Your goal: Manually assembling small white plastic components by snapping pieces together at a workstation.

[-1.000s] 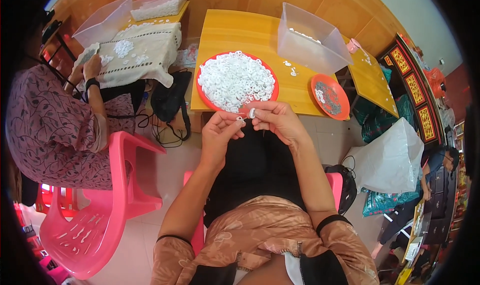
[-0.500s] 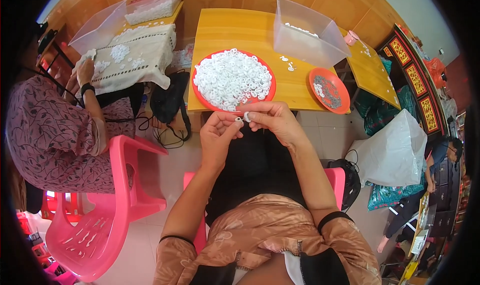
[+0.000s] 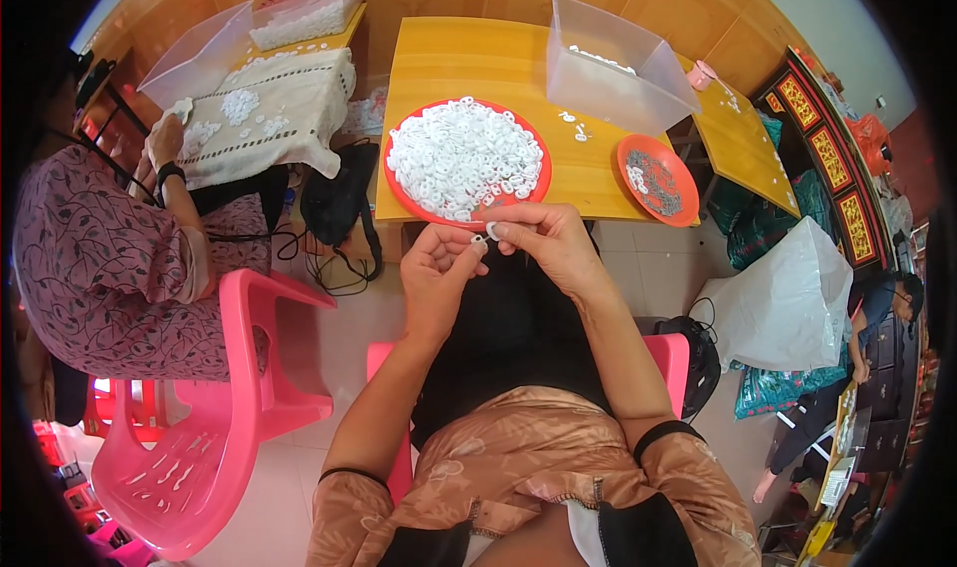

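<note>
Both my hands meet just in front of the table's near edge. My left hand (image 3: pixel 439 268) pinches a small white plastic piece (image 3: pixel 479 240) between thumb and fingertips. Close against it, a white ring-shaped piece (image 3: pixel 491 231) is gripped by the thumb and fingers of my right hand (image 3: pixel 553 248). Whether the two pieces touch I cannot tell. Right beyond my fingers lies a round red tray (image 3: pixel 545 180) heaped with white plastic pieces (image 3: pixel 459 153) of a similar kind. A smaller orange-red plate (image 3: pixel 688 183) to the right holds grey metal parts (image 3: pixel 658 183) and a few white pieces.
A clear plastic bin (image 3: pixel 623 74) stands at the back of the wooden table (image 3: pixel 439 59), with loose white pieces (image 3: pixel 568 117) before it. On my left a person (image 3: pixel 120 258) works at a cloth-covered table (image 3: pixel 299 119). A pink chair (image 3: pixel 239 358) and white sack (image 3: pixel 788 298) flank me.
My hands stay in nearly the same place; the fingers shift slightly around the two white pieces. The neighbour's hand has moved a little.
</note>
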Available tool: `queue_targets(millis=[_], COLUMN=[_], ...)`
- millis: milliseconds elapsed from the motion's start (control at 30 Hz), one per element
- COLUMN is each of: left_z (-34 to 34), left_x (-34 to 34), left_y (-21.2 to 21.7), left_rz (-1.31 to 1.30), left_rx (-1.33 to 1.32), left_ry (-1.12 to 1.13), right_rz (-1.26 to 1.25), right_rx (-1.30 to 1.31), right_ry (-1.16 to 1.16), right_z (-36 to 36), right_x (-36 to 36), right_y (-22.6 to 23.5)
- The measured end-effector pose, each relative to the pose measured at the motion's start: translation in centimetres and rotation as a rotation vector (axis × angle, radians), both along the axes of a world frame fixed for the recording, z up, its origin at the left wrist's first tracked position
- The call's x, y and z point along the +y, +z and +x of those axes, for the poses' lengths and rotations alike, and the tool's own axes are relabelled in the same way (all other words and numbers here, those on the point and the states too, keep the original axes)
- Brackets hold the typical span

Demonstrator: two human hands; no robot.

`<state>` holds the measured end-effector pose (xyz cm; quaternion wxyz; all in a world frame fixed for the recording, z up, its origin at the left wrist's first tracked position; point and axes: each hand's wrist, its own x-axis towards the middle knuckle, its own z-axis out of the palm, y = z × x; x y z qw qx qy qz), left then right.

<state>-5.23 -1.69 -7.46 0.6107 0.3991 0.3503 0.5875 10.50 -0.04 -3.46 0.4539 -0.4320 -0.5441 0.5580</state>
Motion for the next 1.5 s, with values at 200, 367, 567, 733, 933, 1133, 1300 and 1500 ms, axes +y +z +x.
queue_targets(millis=[200, 367, 567, 733, 933, 1133, 1300, 1500], left_z=[-0.1, 0.0, 0.0, 0.1, 0.3, 0.2, 0.1, 0.5], left_x=[0.0, 0.0, 0.0, 0.0, -0.2, 0.0, 0.1, -0.1], left_y=[0.0, 0.1, 0.0, -0.1, 0.2, 0.2, 0.0, 0.1], left_rz=[-0.035, -0.039, -0.048, -0.042, -0.038, -0.008, 0.057, 0.061], left_rx=[-0.016, -0.01, -0.025, -0.022, -0.002, -0.02, -0.076, -0.07], left_ry=[-0.015, -0.025, -0.031, -0.017, -0.007, -0.024, -0.076, -0.006], right_rz=[-0.092, -0.197, -0.24, -0.102, 0.02, -0.088, -0.051, 0.062], right_rx=[0.02, 0.098, 0.179, 0.043, -0.093, 0.027, 0.039, -0.021], right_ry=[0.019, 0.036, 0.047, 0.012, 0.004, -0.034, -0.029, -0.06], right_z=[0.3, 0.8, 0.7, 0.3, -0.3, 0.1, 0.2, -0.4], right_x=[0.0, 0.2, 0.1, -0.1, -0.5, -0.4, -0.8, -1.1], right_y=[0.2, -0.1, -0.1, 0.0, 0.2, 0.7, 1.6, 1.5])
